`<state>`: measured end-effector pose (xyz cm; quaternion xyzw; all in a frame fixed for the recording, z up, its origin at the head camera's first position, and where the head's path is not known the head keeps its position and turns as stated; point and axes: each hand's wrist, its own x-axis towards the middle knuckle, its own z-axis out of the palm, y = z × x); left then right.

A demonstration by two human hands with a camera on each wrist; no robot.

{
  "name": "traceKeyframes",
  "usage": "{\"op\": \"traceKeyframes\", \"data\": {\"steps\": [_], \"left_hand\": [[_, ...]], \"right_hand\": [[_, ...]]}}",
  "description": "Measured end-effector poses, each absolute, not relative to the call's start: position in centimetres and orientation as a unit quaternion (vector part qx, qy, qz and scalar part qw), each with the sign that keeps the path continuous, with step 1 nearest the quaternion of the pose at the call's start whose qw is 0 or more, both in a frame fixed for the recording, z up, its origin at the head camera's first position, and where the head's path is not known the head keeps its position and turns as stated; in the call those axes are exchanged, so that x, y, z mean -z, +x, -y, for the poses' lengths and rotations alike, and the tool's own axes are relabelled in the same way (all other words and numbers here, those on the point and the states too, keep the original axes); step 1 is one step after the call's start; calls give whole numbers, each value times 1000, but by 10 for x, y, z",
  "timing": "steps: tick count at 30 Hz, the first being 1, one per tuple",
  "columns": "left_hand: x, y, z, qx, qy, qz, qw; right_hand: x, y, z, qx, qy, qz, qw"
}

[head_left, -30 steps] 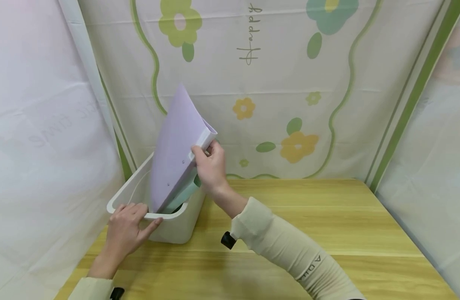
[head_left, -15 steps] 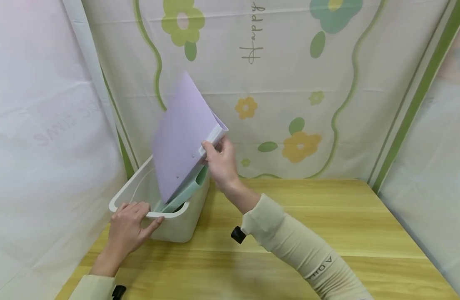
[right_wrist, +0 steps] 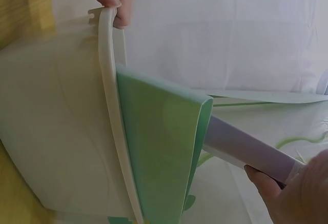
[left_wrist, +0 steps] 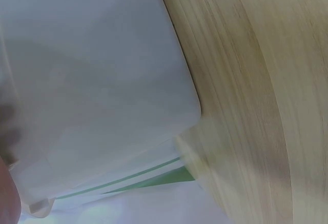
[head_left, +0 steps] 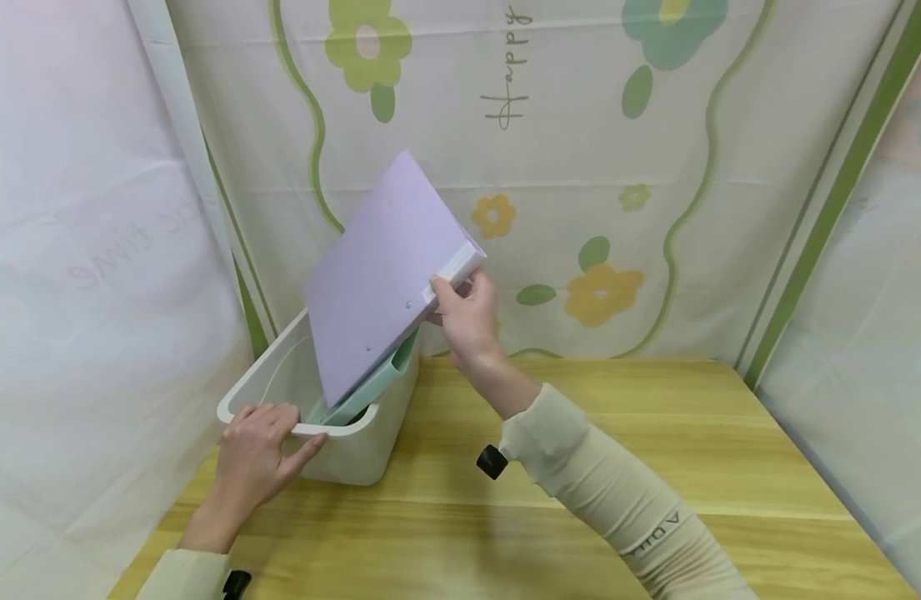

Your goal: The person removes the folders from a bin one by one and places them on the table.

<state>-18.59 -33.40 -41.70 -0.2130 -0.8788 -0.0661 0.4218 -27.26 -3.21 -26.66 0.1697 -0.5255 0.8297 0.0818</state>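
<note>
My right hand (head_left: 470, 321) pinches a lilac file folder (head_left: 388, 271) by its white-labelled spine, thumb on the near side. The folder leans at a slant over a white plastic bin (head_left: 347, 458), its lower corner just inside the rim. Below it a mint green folder (head_left: 373, 387) stands in the bin and sticks up past the edge, plainer in the right wrist view (right_wrist: 161, 121). At the bin's near left corner my left hand (head_left: 253, 458) grips the rim, fingers over the inside and thumb along the front. The left wrist view shows mostly the bin's outer wall (left_wrist: 102, 75).
The bin stands on a wood-grain table (head_left: 618, 467) at its left side. A white curtain with printed flowers (head_left: 565, 158) hangs behind the table, and another white curtain (head_left: 92, 292) runs along the left.
The right hand has drawn the lilac folder up and to the right, and the folder has flattened out of its bend. More of the mint green folder shows. The left hand stays on the rim.
</note>
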Motion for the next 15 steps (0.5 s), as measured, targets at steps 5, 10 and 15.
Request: {"op": "traceKeyframes", "data": {"steps": [5, 10, 15], "left_hand": [[418, -185, 333, 67, -215, 878, 421], [418, -183, 334, 65, -211, 882, 416], [417, -183, 335, 66, -211, 882, 416]], "right_hand": [[267, -275, 26, -826, 171, 528, 94], [265, -278, 19, -824, 184, 529, 92], [262, -279, 11, -820, 193, 531, 88]]}}
